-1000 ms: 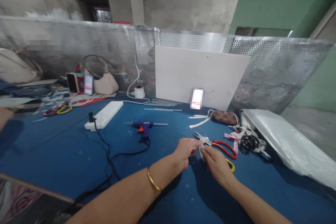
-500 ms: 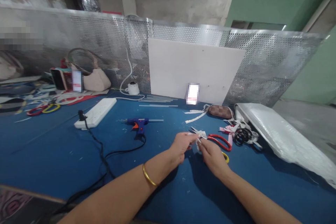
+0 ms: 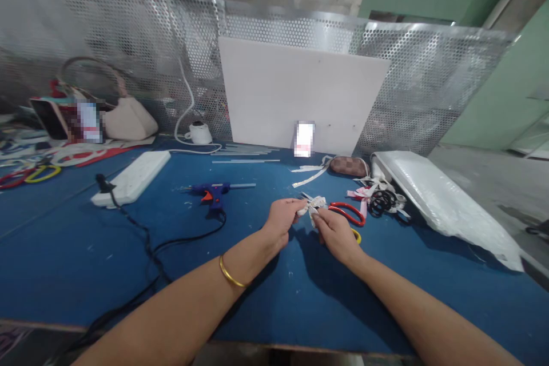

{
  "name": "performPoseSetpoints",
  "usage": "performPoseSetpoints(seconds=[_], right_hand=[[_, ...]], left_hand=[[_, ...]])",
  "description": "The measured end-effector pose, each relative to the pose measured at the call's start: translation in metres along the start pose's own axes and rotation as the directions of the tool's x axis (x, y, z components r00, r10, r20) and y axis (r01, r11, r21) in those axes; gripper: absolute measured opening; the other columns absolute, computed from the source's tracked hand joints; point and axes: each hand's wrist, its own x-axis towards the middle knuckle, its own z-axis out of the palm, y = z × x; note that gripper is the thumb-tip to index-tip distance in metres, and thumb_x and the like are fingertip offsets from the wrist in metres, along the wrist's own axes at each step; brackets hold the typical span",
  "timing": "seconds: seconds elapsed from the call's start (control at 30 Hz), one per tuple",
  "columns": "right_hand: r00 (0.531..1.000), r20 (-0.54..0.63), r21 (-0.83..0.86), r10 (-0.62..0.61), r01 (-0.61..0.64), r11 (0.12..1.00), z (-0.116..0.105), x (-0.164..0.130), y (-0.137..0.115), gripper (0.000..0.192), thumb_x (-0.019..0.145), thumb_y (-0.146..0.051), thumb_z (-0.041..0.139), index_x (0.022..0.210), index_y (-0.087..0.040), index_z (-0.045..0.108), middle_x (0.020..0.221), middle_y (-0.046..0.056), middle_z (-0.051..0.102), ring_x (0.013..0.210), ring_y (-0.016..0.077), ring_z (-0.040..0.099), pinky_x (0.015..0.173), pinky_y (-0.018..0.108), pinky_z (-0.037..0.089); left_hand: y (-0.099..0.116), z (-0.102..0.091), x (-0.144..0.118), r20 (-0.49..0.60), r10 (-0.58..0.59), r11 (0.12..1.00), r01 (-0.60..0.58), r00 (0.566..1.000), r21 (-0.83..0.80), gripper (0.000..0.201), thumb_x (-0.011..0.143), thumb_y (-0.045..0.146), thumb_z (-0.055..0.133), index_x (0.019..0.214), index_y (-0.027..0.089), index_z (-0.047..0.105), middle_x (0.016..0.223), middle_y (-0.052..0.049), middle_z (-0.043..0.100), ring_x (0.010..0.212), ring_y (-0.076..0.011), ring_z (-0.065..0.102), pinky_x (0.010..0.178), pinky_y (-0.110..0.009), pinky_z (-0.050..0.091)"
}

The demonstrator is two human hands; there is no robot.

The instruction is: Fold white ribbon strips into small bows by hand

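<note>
Between my two hands is a white fabric bow point(image 3: 316, 202) with faint printing, held over the blue table. My left hand point(image 3: 283, 218) pinches its left loop. My right hand point(image 3: 337, 233) is closed on its lower right part, where a tail hangs down. Scissors point(image 3: 349, 213) with red and yellow handles lie just behind my right hand, their blades partly hidden by the bow. Left of my hands a blue glue gun point(image 3: 215, 194) rests on its side, a clear glue stick in its back end.
Behind stand a phone point(image 3: 304, 138) and a white board point(image 3: 300, 86). At right lie ribbon pieces with black hair ties point(image 3: 383, 203), a brown checked pouch point(image 3: 348, 166) and a plastic-wrapped package point(image 3: 446, 206). A power strip point(image 3: 132, 177) with black cord point(image 3: 150, 246) and a handbag point(image 3: 131, 118) are at left.
The view has shifted, so everything appears further left and higher. The bow's loops show more openly between my fingers now. Both hands keep their hold.
</note>
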Motion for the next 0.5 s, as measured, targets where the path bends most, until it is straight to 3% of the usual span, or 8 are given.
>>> performPoseSetpoints(seconds=[0.13,0.23,0.4,0.5], right_hand=[[0.987,0.047,-0.196,-0.154,0.160,0.967,-0.0052,-0.0007,-0.0027,0.024,0.087,-0.025,0.038,0.065,-0.020,0.046,0.065,0.001,0.053,0.061,0.0135,0.047,0.058,0.024,0.032],[0.993,0.021,-0.233,-0.119,0.121,0.965,-0.0072,-0.0003,-0.0030,0.024,0.087,-0.024,0.037,0.065,-0.020,0.048,0.065,0.001,0.054,0.062,0.0135,0.046,0.058,0.024,0.031],[0.998,-0.009,-0.199,-0.070,0.067,0.978,-0.0058,-0.0004,-0.0017,0.024,0.087,-0.025,0.036,0.066,-0.020,0.047,0.062,0.000,0.052,0.058,0.0133,0.047,0.056,0.023,0.031],[0.997,-0.006,-0.189,-0.079,0.076,0.979,-0.0047,-0.0012,-0.0022,0.023,0.087,-0.025,0.036,0.067,-0.020,0.047,0.063,0.000,0.053,0.059,0.0135,0.048,0.056,0.023,0.031]], left_hand=[[-0.0014,-0.0019,0.0042,0.036,-0.098,0.995,0.099,0.995,-0.032,0.017,0.057,0.027,0.073,0.062,0.013,0.065,0.058,-0.001,0.058,0.052,-0.0086,0.046,0.052,-0.022,0.033],[0.0008,-0.0025,0.0045,0.089,-0.151,0.987,0.155,0.984,-0.033,0.024,0.055,0.031,0.076,0.065,0.012,0.066,0.059,-0.002,0.058,0.053,-0.0093,0.048,0.052,-0.022,0.035],[0.0059,-0.0019,-0.0009,0.171,-0.106,0.994,0.104,0.980,0.021,0.040,0.054,0.047,0.076,0.074,0.014,0.066,0.066,-0.001,0.059,0.054,-0.0086,0.048,0.051,-0.021,0.034],[0.0048,-0.0016,-0.0038,0.256,-0.123,0.992,0.108,0.959,0.072,0.039,0.054,0.045,0.076,0.075,0.014,0.067,0.064,0.000,0.057,0.053,-0.0076,0.046,0.052,-0.021,0.034]])
